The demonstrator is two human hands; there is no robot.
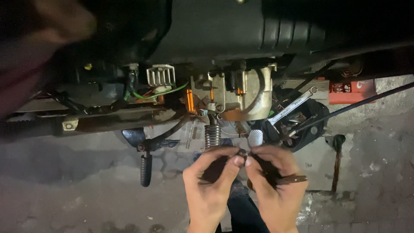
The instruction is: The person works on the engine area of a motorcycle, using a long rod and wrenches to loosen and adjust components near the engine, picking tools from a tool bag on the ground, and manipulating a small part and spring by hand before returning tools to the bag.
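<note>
A small dark part (243,152) is pinched between the two hands, held just below the motorbike engine (241,92) and near the coiled spring (212,136). By the left hand (211,181) it is gripped w/ thumb and forefinger pressed together; the same pinch is made by the right hand (276,181), thumb tips nearly touching. What the part is exactly cannot be told: too small, dim.

Progress, as judged: the part is off the bike and being worked in the fingers (236,161), not fitted anywhere yet. The engine side is seen open, w/ wires (161,94) exposed, so reassembly is taken as not yet done.

Count: 2 hands; 1 part held; 1 spring; 1 footpeg (145,169) hanging at left; 1 spanner (293,105) laid across a dark tool bag (317,123) at right; 1 red crate (351,91) beyond; 1 thin rod (358,105) slanted over the concrete floor (375,172). More tools are seen in the bag, no. not countable.
</note>
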